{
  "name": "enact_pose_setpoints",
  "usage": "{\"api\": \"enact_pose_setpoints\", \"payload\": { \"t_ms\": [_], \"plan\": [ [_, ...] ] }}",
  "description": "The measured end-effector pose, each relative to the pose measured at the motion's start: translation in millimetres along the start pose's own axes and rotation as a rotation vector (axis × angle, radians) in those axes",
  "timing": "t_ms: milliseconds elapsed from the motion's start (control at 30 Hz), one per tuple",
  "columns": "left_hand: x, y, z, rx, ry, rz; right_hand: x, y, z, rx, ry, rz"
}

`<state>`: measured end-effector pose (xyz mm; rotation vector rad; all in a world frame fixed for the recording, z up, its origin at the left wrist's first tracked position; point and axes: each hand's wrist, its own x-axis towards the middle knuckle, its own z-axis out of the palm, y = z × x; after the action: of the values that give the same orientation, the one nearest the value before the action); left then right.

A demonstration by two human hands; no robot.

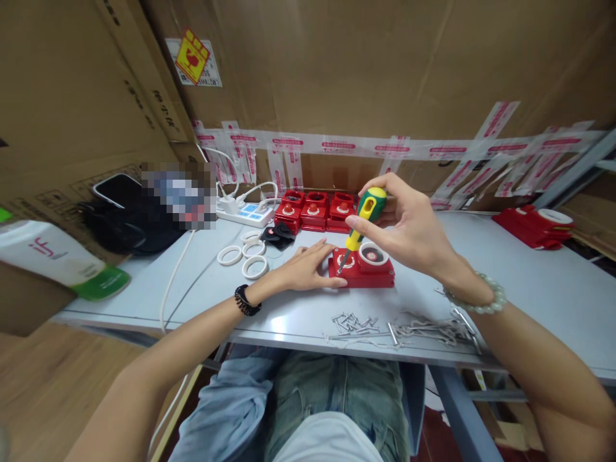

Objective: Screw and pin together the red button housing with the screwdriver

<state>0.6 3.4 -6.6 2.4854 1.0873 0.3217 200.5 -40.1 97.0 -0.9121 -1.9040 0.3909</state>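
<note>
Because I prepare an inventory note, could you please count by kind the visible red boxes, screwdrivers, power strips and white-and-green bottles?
Red boxes: 5 (1 in front, 3 behind, 1 at far right)
Screwdriver: 1
Power strip: 1
White-and-green bottle: 1
Total: 8

A small, seemingly makeshift workshop, viewed from within the room. Indicators: loose screws (pixel 355 323) near the front edge of a white table (pixel 481 244), a screwdriver (pixel 369 208) in use, a row of red boxes (pixel 315 210), a power strip (pixel 251 214), and large taped cardboard (pixel 337 70) behind.
</note>
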Motion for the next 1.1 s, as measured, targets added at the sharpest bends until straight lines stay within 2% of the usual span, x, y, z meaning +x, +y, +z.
{"api": "enact_pose_setpoints", "payload": {
  "t_ms": [1100],
  "plan": [
    [0.2,-2.2,2.3,-0.011,0.019,0.01,-2.1,-4.5,3.8,-0.058,-0.016,-0.004]
  ]
}}
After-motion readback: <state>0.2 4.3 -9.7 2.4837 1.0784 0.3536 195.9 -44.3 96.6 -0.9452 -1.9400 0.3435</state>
